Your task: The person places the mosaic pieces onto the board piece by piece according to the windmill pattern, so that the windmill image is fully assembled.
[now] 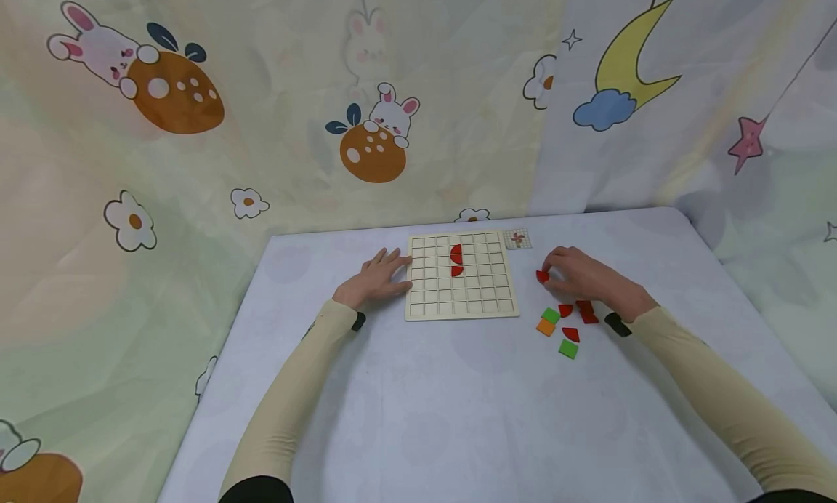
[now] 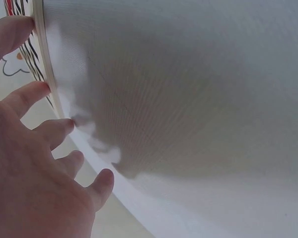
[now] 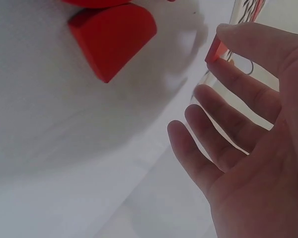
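A wooden grid board [image 1: 484, 299] lies on the table with red quarter-circle pieces [image 1: 456, 254] in its upper middle squares. My left hand [image 1: 375, 279] touches the board's left edge with spread fingers; in the left wrist view the thumb and index fingertips [image 2: 42, 88] meet its rim. To the right of the board, my right hand [image 1: 578, 274] pinches a small red piece [image 1: 542, 277] between thumb and index finger. The same red piece [image 3: 216, 51] shows in the right wrist view, the other fingers held loosely apart.
Near the right hand lie loose red pieces [image 1: 571, 334], green squares [image 1: 568, 349] and an orange square [image 1: 546, 327]. A small pattern card [image 1: 518, 239] sits at the board's top right corner. A printed curtain [image 1: 288, 125] hangs behind the white-covered table [image 1: 458, 416].
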`<control>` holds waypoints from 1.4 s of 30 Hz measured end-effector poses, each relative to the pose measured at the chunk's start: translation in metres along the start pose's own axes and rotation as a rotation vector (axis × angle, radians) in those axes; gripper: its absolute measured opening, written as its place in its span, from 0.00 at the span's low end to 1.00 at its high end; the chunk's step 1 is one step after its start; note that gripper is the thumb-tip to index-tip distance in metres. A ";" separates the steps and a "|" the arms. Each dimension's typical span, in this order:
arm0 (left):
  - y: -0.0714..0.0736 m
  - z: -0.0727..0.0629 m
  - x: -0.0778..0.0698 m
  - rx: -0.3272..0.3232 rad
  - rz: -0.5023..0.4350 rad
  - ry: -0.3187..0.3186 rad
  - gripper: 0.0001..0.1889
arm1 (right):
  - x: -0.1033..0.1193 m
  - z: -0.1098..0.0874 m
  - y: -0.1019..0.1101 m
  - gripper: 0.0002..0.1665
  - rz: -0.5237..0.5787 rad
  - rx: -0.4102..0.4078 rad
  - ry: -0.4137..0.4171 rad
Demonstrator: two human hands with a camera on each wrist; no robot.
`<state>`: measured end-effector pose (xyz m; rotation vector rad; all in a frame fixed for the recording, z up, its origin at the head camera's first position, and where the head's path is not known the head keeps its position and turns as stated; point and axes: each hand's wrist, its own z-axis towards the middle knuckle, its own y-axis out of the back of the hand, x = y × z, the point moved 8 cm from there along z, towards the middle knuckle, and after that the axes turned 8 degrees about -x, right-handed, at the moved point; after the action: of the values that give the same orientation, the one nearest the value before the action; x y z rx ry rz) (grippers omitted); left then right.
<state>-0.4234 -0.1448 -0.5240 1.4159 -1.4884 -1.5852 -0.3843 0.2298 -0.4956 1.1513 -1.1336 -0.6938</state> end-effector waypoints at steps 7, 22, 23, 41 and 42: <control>0.000 0.000 0.000 -0.004 -0.010 -0.003 0.38 | 0.009 0.002 0.003 0.17 0.017 -0.008 0.021; -0.002 0.001 0.001 -0.004 -0.008 0.001 0.38 | 0.035 0.016 0.008 0.16 -0.005 -0.011 0.089; -0.002 0.001 0.001 -0.004 -0.009 0.002 0.38 | 0.037 0.018 0.008 0.16 -0.005 -0.007 0.089; -0.002 0.001 0.003 -0.003 -0.012 -0.004 0.38 | 0.076 0.039 -0.002 0.14 0.004 -0.026 0.196; -0.003 0.001 0.003 -0.001 -0.012 -0.004 0.39 | 0.078 0.040 -0.002 0.14 0.004 -0.029 0.207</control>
<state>-0.4248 -0.1463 -0.5274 1.4236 -1.4838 -1.5969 -0.3969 0.1464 -0.4724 1.1672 -0.9474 -0.5718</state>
